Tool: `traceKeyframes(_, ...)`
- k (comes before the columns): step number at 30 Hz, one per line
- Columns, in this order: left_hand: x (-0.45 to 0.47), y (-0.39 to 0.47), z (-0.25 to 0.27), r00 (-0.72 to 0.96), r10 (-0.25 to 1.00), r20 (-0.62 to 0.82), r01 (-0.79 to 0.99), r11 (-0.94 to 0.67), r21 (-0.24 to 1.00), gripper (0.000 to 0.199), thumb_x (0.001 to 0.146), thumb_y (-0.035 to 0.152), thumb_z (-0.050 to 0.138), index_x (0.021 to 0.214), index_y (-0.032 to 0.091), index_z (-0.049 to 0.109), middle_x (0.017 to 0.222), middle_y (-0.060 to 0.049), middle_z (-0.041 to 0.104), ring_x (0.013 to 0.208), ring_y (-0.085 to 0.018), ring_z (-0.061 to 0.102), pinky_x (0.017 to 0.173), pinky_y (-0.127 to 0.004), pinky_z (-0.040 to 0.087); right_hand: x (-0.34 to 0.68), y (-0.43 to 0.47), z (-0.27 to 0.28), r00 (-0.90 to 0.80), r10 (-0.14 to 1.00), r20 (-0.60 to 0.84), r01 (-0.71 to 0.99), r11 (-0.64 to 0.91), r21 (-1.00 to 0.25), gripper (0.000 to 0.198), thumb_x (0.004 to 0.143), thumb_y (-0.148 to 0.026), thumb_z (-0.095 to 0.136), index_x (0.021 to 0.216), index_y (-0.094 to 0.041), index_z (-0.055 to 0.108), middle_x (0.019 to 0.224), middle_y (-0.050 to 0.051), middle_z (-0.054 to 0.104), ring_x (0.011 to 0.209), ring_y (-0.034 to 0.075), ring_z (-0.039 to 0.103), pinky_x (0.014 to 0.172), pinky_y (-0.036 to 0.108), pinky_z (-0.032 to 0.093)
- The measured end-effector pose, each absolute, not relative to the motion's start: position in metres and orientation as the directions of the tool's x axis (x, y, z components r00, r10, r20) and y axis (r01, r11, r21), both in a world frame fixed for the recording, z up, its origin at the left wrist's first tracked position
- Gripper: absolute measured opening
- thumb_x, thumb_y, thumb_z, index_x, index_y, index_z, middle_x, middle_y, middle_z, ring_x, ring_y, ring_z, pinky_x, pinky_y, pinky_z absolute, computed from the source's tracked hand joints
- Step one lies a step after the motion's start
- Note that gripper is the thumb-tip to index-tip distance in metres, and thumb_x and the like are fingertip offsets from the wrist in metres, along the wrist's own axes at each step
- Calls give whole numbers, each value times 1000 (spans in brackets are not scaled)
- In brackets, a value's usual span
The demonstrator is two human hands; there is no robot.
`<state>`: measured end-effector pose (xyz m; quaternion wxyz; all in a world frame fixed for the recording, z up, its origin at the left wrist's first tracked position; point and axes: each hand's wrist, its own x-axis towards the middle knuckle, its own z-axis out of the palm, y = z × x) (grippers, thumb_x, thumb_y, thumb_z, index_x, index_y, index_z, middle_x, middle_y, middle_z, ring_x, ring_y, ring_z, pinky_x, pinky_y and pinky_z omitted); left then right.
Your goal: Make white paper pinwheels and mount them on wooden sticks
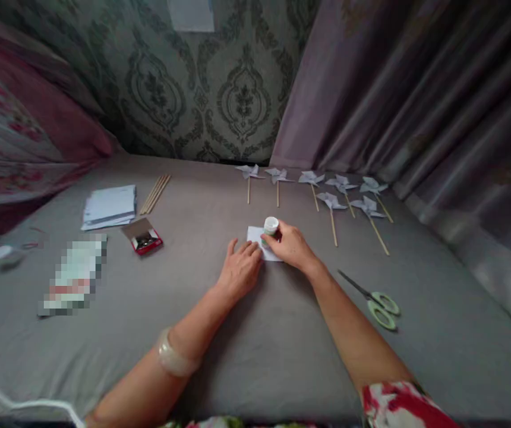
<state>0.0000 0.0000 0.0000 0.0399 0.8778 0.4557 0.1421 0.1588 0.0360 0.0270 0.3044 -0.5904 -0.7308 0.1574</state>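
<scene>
Left hand (240, 268): grip released, on paper (255, 233)
Right hand (294, 247): grip around white-topped tube (270, 225), over paper
Scissors (371, 297): right of paper

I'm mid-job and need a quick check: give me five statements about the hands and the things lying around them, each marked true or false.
1. The right hand holds a small white-topped cylinder over a small white sheet of paper. True.
2. The left hand holds the green-handled metal scissors. False: the left hand lies at the sheet, and the scissors lie right of the right forearm.
3. Seven white paper pinwheels on thin wooden sticks are laid out. True.
4. The small red rectangular box is closed. False: its flap is open.
5. The loose pale wooden rods lie just right of the stack of white paper. True.
</scene>
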Motion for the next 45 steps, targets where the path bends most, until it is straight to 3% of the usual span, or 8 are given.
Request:
traceKeyframes(6, -2, 0, 4, 544, 813, 208, 785, -581, 215, 21, 93, 21, 42, 106, 19, 58, 118, -9, 65, 119, -23, 55, 111, -55, 23, 163, 38, 32, -175, 959, 223, 776, 274, -568, 14, 79, -25, 63, 89, -16, 61, 79, 7, 68, 68, 17, 59, 64, 26, 41)
traceKeyframes(12, -2, 1, 0, 554, 800, 231, 781, -596, 189, 22, 94, 20, 41, 103, 21, 61, 111, -7, 67, 114, -24, 57, 110, -58, 21, 159, 38, 25, -119, 949, 293, 761, 276, -586, 17, 80, -27, 62, 92, -16, 62, 79, 7, 68, 67, 17, 59, 64, 27, 42)
traceKeyframes(18, -3, 1, -7, 570, 781, 257, 776, -614, 145, 29, 92, 17, 44, 114, 25, 61, 123, -8, 63, 119, -24, 55, 111, -58, 20, 160, 38, 29, -152, 954, 260, 756, 282, -591, 19, 79, -26, 62, 94, -14, 63, 81, 8, 69, 66, 17, 59, 64, 27, 42)
traceKeyframes(24, -3, 1, -5, 567, 786, 245, 779, -609, 152, 30, 92, 18, 42, 113, 26, 61, 123, -8, 63, 119, -24, 54, 111, -58, 20, 162, 38, 28, -133, 952, 275, 759, 276, -590, 18, 79, -28, 62, 91, -16, 63, 73, 5, 67, 62, 16, 58, 61, 26, 40)
traceKeyframes(29, -3, 2, -6, 574, 778, 256, 773, -618, 141, 30, 92, 18, 43, 114, 26, 62, 121, -8, 63, 119, -25, 55, 111, -59, 19, 160, 38, 23, -150, 935, 322, 748, 320, -581, 17, 79, -28, 62, 90, -15, 62, 79, 7, 68, 65, 16, 58, 63, 26, 41)
traceKeyframes(35, -4, 1, -6, 578, 776, 251, 775, -619, 127, 31, 91, 17, 43, 115, 24, 61, 122, -9, 62, 120, -25, 54, 111, -59, 19, 164, 39, 28, -175, 950, 258, 755, 298, -584, 16, 79, -28, 61, 89, -16, 62, 73, 5, 67, 63, 17, 58, 61, 26, 40)
traceKeyframes(41, -2, 1, -4, 578, 780, 240, 775, -616, 137, 31, 91, 17, 42, 114, 25, 62, 121, -8, 63, 119, -25, 54, 110, -59, 18, 163, 38, 22, -167, 931, 323, 728, 338, -596, 19, 80, -29, 61, 93, -15, 62, 84, 9, 69, 72, 18, 61, 67, 27, 42)
traceKeyframes(45, -2, 0, -3, 576, 782, 238, 777, -615, 138, 32, 90, 16, 42, 115, 24, 62, 121, -10, 62, 119, -26, 54, 110, -60, 18, 167, 38, 25, -212, 934, 287, 713, 349, -608, 17, 80, -28, 61, 91, -15, 62, 82, 7, 70, 69, 17, 60, 65, 26, 42)
